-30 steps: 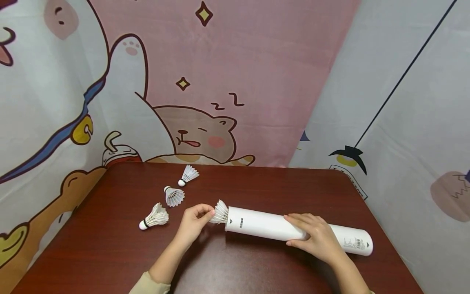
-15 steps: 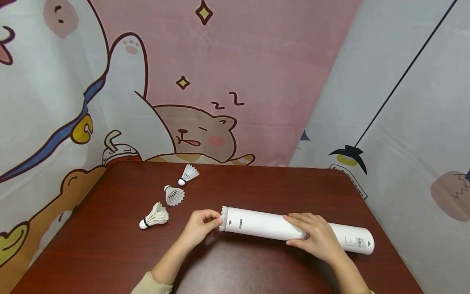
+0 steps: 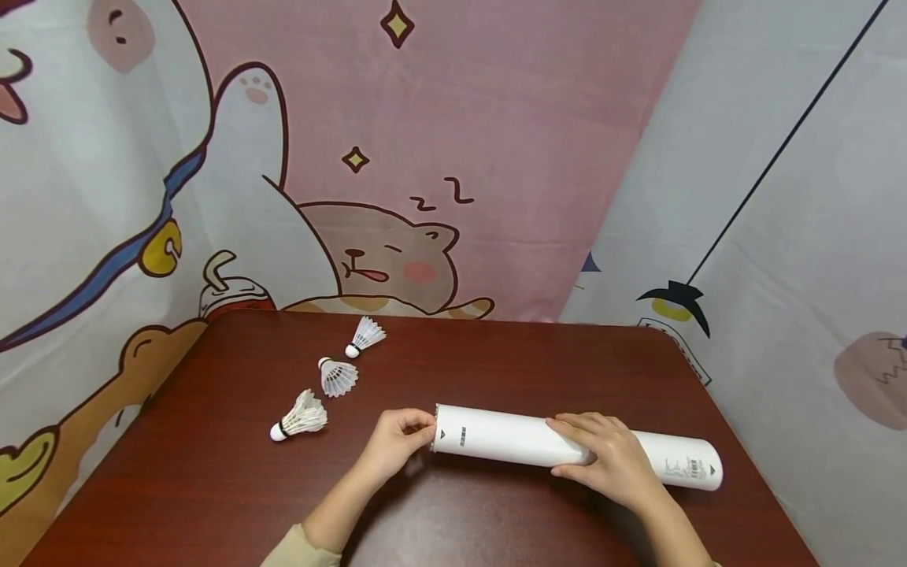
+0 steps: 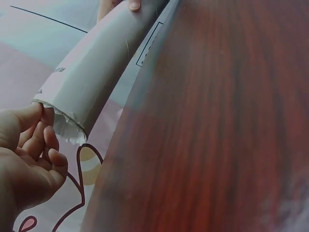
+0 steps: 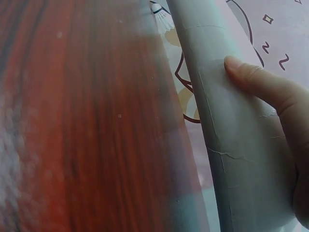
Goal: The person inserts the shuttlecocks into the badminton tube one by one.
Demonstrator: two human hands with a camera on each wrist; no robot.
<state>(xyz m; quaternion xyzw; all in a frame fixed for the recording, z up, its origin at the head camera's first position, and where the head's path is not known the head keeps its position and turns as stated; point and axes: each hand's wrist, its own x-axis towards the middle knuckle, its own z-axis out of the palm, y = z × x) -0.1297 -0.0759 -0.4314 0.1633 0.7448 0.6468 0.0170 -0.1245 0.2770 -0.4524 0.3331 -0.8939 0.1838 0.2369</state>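
A long white shuttlecock tube [image 3: 496, 435] lies across the table, its mouth facing left. My right hand [image 3: 615, 458] grips it around the middle; the right wrist view shows the thumb laid along the tube's creased side. At the mouth, my left hand [image 3: 401, 442] pinches the feather edge of a shuttlecock [image 4: 70, 129] between thumb and finger. Only that shuttlecock's feather tips show at the rim in the left wrist view; its cork is hidden inside the tube. The other left fingers are curled just below the mouth.
Three loose shuttlecocks lie at the left: a nearer one [image 3: 301, 417], a middle one [image 3: 338, 378] and a far one [image 3: 367, 335]. The dark red-brown table [image 3: 453, 520] ends at a cartoon-printed cloth [image 3: 510, 157] behind it.
My left hand has moved right, and the shuttlecock it pinches has slid into the tube mouth until its feathers barely show. The right hand has kept its grip on the tube.
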